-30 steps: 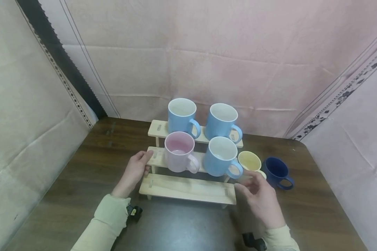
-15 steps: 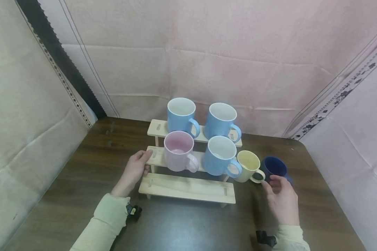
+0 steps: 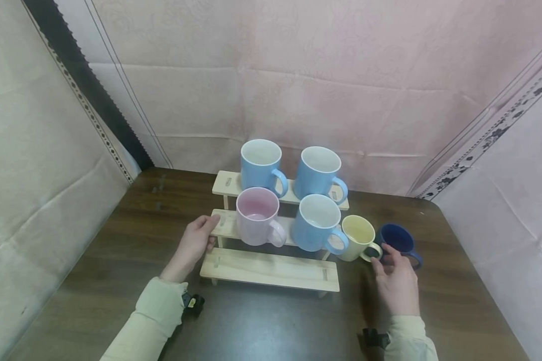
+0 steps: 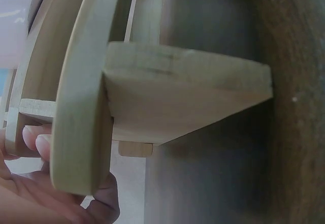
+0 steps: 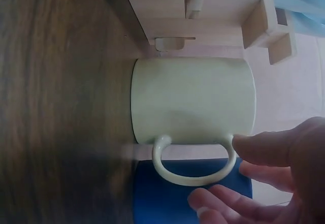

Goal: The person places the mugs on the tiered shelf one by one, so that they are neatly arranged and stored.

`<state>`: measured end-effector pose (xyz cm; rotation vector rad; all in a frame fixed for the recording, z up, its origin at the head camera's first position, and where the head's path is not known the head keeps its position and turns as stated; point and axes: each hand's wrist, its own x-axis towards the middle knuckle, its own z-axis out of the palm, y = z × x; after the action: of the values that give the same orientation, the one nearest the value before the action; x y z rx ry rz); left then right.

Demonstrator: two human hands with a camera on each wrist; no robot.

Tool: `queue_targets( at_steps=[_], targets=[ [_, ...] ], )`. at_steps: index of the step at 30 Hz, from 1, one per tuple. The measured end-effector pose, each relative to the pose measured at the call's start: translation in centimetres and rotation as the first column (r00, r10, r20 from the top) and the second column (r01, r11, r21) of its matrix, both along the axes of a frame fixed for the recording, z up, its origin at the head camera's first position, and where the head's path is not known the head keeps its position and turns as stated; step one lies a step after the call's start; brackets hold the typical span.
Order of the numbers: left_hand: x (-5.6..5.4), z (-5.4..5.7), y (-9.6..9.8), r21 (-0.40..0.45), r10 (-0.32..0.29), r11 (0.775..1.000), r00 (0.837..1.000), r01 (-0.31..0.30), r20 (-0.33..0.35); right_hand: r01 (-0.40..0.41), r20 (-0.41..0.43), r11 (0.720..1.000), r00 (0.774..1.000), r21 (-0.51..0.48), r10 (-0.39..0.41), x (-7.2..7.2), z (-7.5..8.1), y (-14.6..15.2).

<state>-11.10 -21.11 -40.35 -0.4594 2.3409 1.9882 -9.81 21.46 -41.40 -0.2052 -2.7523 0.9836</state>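
My left grip pinches the pale tiered wooden stand; my half-parted right grip meets the yellow cylindrical ceramic mug, a dark-blue cylindrical mug just ahead.

"First item?"
"Mug: plain pale yellow, upright right of the head view's centre, handle turned lower right, right hand close at it."
"Second?"
"Rack: pale wood, three stepped tiers, stands at centre; left hand grips the middle tier's left end."

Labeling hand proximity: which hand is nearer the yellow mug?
Right. The right hand is at the handle of the yellow mug; the left hand grips the far left end of the wooden rack.
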Motion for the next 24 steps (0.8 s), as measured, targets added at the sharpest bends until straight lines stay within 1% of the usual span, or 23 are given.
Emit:
queue_targets(
  at_steps=[5, 7, 15, 19, 24],
  targets=[
    [-0.04, 0.02, -0.02, -0.003, -0.006, 1.0, 1.0, 0.006, 0.002, -0.011, 0.046, 1.0, 0.999, 0.02, 0.01, -0.25, -0.13, -0.11],
    [-0.04, 0.03, -0.03, -0.002, -0.007, 1.0, 1.0, 0.007, 0.003, -0.01, 0.05, 1.0, 0.999, 0.028, 0.009, -0.29, -0.19, -0.13],
    [0.0, 0.08, -0.03, -0.003, -0.006, 1.0, 1.0, 0.006, 0.005, -0.01, 0.021, 0.999, 1.0, 0.044, 0.009, -0.26, -0.33, -0.13],
    [0.0, 0.07, -0.01, 0.001, -0.008, 1.0, 1.0, 0.008, 0.011, 0.004, 0.016, 0.999, 1.0, 0.037, -0.005, -0.23, -0.48, -0.15],
    [0.05, 0.1, 0.02, -0.002, -0.004, 1.0, 1.0, 0.004, 0.011, 0.011, -0.017, 1.0, 1.0, 0.023, -0.01, -0.23, -0.76, -0.15]
  ],
)
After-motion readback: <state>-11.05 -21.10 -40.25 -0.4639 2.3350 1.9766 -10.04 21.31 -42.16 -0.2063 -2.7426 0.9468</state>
